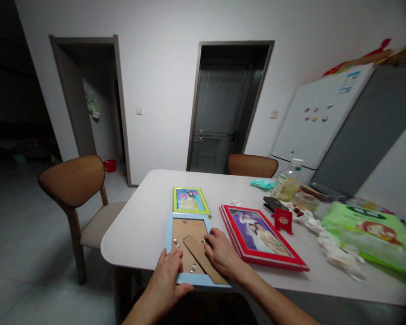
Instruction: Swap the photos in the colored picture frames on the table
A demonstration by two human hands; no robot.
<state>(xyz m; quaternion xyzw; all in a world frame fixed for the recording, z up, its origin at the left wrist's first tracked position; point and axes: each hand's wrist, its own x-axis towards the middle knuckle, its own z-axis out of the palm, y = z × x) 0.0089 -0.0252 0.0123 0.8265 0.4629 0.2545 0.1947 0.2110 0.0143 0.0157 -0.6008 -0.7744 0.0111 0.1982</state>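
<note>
Here's the blue frame point(169, 227), back up at the near edge of the table point(149, 203): left hand point(167, 274) clamped on its near-left corner, right hand point(223, 255) with bent fingers at the right-side metal clip point(203, 240), though whether they pinch it, I can't tell. Best play here: keep that corner steady, use light fingertip pressure, spare the backing board point(189, 230) any bending.

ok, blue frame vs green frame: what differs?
- The blue frame lies back up, showing its brown backing board; the green frame lies picture side up.
- The left hand and right hand are on the blue frame; neither touches the green one.
- The blue frame is nearer the person, the green one farther off.
Shared: both are rectangular.
</note>
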